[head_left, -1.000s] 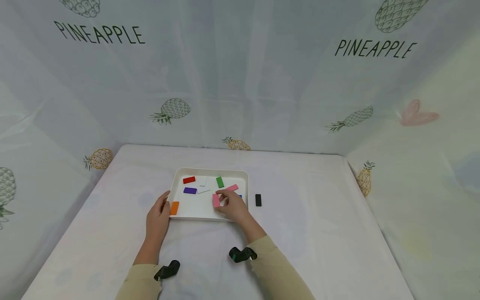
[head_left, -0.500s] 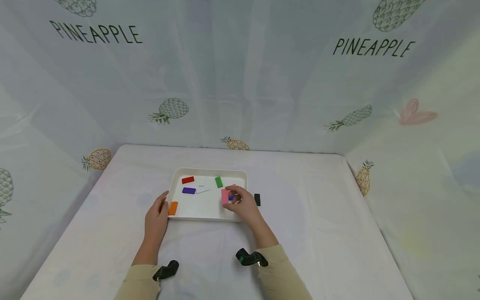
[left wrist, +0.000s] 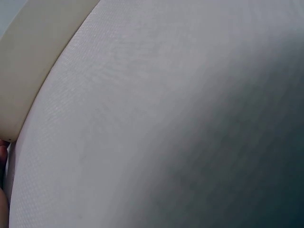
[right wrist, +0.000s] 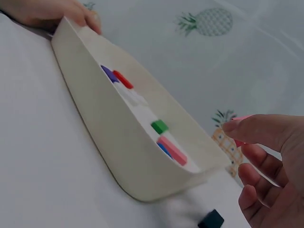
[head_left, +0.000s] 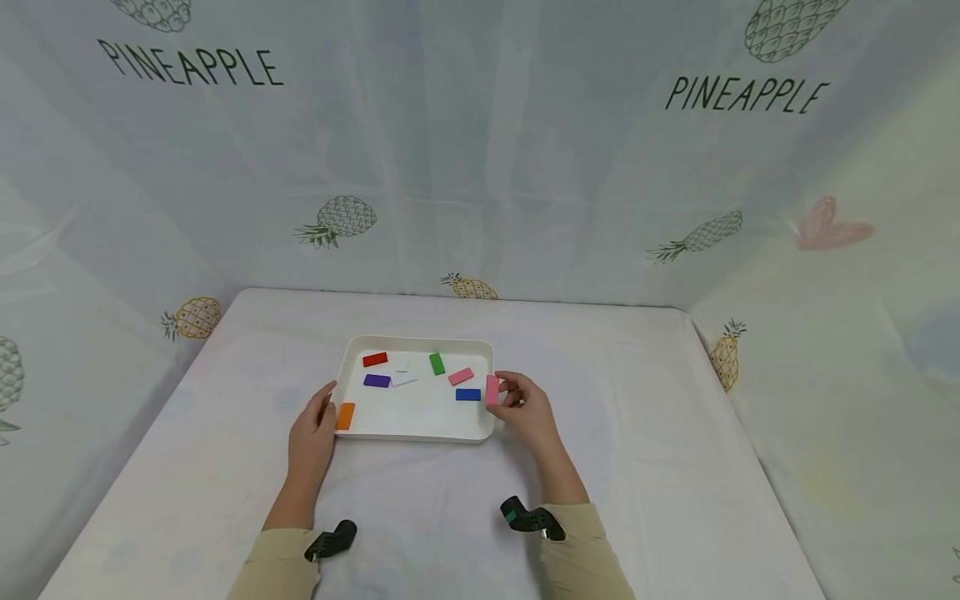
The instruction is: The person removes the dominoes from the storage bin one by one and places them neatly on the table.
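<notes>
The thumb and forefinger of the right hand point(head_left: 531, 410) pinch a pink block point(head_left: 492, 390); the remaining fingers point(right wrist: 261, 164) are loosely bent. The block is at the right wall of the tray point(head_left: 420, 422); contact with the wall cannot be determined. The right forearm runs from the lower right, up and slightly left, to the hand. The black block point(right wrist: 211, 220) lies on the table point(head_left: 645, 433) outside the tray. The left hand point(head_left: 311, 435) touches the tray's left end, its forearm inclined up and right; whether its fingers curl round the wall cannot be determined. The orange block point(head_left: 345, 416) lies inside, near the left hand. The blue block point(head_left: 468, 394) lies towards the right wall.
</notes>
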The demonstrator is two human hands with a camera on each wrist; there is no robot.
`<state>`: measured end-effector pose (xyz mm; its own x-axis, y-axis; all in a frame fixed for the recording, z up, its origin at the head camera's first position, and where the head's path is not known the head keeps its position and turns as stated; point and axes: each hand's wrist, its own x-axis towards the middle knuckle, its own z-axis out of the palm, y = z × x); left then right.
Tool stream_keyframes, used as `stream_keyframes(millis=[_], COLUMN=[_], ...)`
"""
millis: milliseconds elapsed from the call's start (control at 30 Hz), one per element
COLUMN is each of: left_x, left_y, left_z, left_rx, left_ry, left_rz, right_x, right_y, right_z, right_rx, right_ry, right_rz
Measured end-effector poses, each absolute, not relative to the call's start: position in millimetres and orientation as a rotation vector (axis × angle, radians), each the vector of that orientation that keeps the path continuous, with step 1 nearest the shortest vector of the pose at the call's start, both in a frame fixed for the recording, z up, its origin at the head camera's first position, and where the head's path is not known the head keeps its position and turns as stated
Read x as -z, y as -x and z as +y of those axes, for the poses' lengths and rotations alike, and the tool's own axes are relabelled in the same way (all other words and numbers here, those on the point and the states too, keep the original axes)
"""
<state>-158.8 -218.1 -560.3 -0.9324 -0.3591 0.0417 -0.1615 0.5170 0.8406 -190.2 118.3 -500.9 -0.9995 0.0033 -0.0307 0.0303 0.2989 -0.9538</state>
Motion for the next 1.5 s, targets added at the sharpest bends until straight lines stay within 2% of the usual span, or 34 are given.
stream_keyframes(millis=[300,867,1500], left_x=[562,561,562], left_y=[159,160,160], left_z=[-218,-218,-220], left_rx=[1.372,1.365,1.355], left_ry=[-0.455,-0.435,-0.424], left_rz=[-2.561,-2.560,-2.554], right_x=[524,553,549], right_y=[194,200,214], right_z=[150,179,183], right_rx=[1.781,1.766,1.567], right_ry=[-0.201,-0.145,-0.136], right_rz=[2.580,2.591,2.631])
